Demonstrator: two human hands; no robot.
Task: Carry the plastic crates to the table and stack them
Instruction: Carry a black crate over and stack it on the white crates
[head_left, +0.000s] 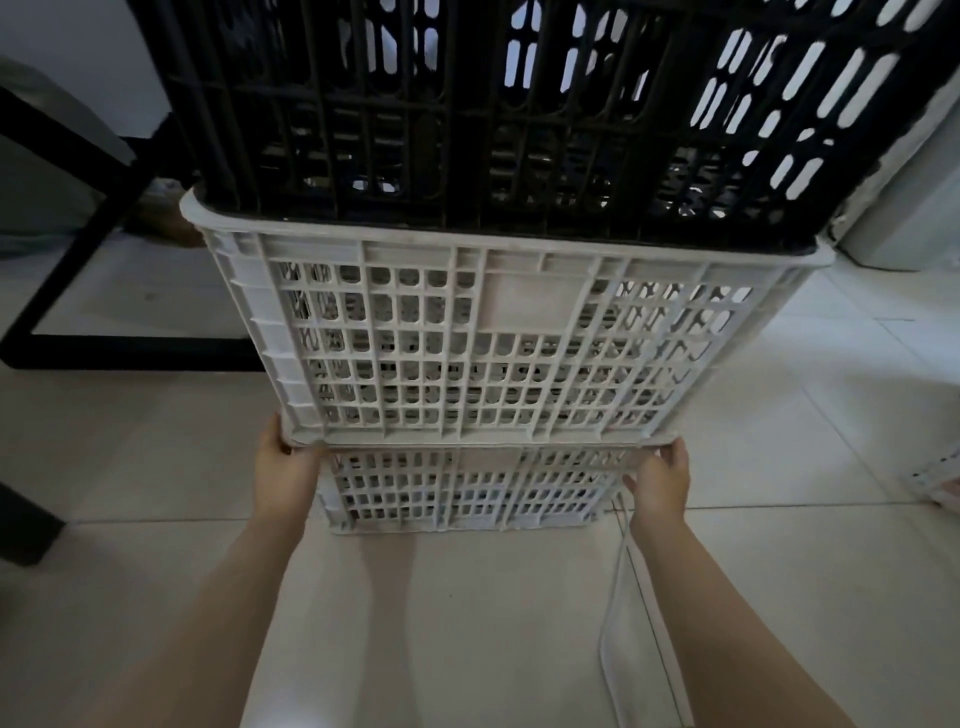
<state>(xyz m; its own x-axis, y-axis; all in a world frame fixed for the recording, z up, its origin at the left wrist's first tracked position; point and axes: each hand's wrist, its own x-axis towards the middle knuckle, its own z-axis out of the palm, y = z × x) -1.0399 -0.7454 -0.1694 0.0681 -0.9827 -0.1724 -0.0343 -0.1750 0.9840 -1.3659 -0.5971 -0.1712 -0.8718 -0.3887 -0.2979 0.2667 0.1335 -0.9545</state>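
A stack of three plastic crates stands on the tiled floor in front of me. A black crate (519, 114) sits on top, nested in a white crate (493, 338), which rests in a lower white crate (467, 493). My left hand (285, 467) grips the left end of the lower white crate's rim, fingers curled under the rim. My right hand (660, 478) grips the right end of the same rim. Both arms reach forward from below.
A black metal table frame (104, 208) stands at the left, its base bar on the floor. A white cable (618, 597) runs across the tiles near my right arm. A white appliance or box (909, 208) stands at the right. Tiled floor (441, 623) lies around me.
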